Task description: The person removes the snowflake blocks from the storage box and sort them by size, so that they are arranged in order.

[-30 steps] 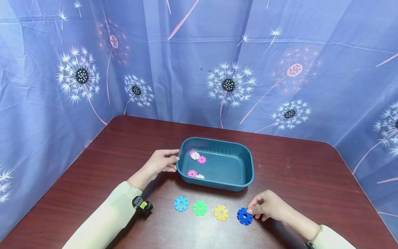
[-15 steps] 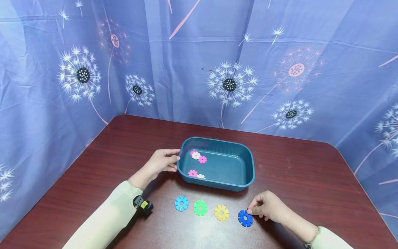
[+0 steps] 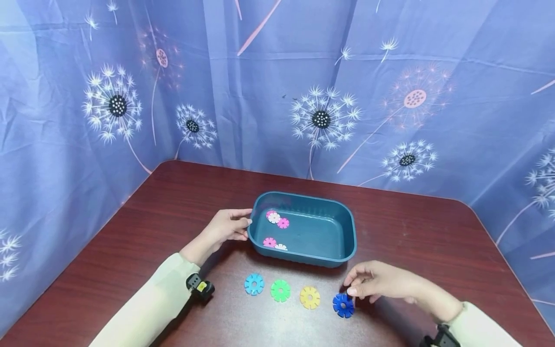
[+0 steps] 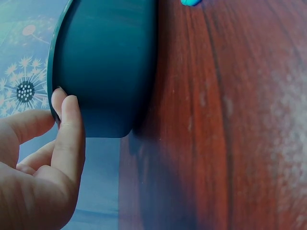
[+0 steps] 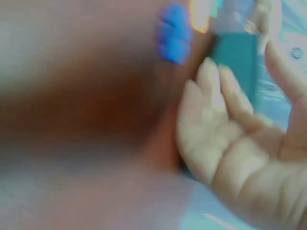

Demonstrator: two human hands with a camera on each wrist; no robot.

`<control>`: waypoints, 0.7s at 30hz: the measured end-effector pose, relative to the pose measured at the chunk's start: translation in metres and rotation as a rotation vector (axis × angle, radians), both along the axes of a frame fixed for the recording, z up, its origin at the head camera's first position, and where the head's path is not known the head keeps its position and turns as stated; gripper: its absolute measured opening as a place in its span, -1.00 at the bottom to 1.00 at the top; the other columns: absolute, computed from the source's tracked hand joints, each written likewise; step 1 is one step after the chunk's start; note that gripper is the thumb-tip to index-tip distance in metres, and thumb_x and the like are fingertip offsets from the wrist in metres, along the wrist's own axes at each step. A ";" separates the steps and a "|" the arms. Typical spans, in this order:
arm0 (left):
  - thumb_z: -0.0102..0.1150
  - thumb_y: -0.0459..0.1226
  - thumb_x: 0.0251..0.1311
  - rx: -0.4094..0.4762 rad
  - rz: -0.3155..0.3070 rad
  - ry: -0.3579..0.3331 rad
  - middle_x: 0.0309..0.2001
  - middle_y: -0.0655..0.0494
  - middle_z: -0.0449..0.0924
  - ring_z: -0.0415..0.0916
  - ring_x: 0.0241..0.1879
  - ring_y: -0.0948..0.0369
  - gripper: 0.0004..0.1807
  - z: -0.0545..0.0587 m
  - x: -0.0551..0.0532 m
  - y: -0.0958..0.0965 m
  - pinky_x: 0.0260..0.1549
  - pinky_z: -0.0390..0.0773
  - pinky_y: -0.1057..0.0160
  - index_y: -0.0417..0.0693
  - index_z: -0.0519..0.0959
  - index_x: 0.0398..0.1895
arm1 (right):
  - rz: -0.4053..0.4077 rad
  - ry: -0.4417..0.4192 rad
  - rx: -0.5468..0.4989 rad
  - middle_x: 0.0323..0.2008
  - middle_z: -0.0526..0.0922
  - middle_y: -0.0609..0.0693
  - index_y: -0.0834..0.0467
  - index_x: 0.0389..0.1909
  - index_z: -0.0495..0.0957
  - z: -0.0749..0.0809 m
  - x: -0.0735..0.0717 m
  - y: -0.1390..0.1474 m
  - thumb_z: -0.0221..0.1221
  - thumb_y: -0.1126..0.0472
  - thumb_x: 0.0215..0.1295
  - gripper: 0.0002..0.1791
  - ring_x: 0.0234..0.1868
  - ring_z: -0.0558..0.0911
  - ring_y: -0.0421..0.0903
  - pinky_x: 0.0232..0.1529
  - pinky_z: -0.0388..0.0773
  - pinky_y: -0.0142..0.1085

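The dark blue disc [image 3: 338,308], notched and holed, lies by the loosely spread right hand [image 3: 378,282], left hand [image 3: 222,228] pinching the tub [image 3: 314,237].

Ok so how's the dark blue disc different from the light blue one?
Colour: the dark blue disc is a deep blue, the light blue disc a pale sky blue.
Place: the dark blue disc ends the row on the right, the light blue disc on the left.
Hands: the right hand is at the dark blue disc; neither touches the light blue disc.
Both have notched rims and centre holes.
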State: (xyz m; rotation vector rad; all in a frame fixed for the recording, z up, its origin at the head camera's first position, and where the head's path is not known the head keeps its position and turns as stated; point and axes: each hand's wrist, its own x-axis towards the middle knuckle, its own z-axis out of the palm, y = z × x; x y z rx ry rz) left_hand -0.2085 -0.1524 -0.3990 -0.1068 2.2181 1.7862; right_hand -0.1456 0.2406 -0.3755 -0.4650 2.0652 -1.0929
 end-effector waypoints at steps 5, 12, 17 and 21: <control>0.15 -0.38 0.39 0.016 -0.006 0.005 -0.53 0.13 0.65 0.60 -0.58 0.36 -0.45 -0.001 0.000 -0.001 -0.39 0.77 0.38 -0.31 0.41 0.42 | 0.156 0.121 -0.043 -0.05 0.68 0.20 0.31 0.10 0.56 0.049 -0.021 -0.010 0.23 0.14 0.43 -0.63 -0.12 0.66 -0.21 -0.11 0.70 -0.32; 0.15 -0.38 0.38 0.016 0.001 0.000 -0.54 0.14 0.64 0.59 -0.59 0.36 -0.46 0.000 0.000 0.000 -0.41 0.77 0.38 -0.31 0.42 0.41 | 0.192 0.288 0.027 -0.11 0.70 0.08 0.25 0.07 0.59 0.099 -0.060 -0.041 0.26 0.14 0.41 -0.67 -0.11 0.64 -0.18 -0.06 0.69 -0.29; 0.16 -0.38 0.38 0.009 0.004 0.000 -0.54 0.12 0.64 0.59 -0.59 0.35 -0.46 0.000 0.001 0.000 -0.40 0.77 0.38 -0.31 0.43 0.41 | 0.274 0.353 0.067 0.03 0.72 0.14 0.27 0.14 0.58 0.106 -0.095 -0.067 0.27 0.18 0.40 -0.62 0.03 0.67 -0.09 0.04 0.65 -0.28; 0.16 -0.38 0.38 0.006 0.001 0.005 -0.54 0.12 0.64 0.59 -0.59 0.35 -0.46 -0.001 0.000 0.000 -0.40 0.77 0.38 -0.31 0.43 0.41 | 0.367 0.371 0.129 0.13 0.68 0.14 0.22 0.22 0.56 0.098 -0.115 -0.091 0.31 0.17 0.37 -0.55 0.17 0.64 0.04 0.16 0.66 -0.18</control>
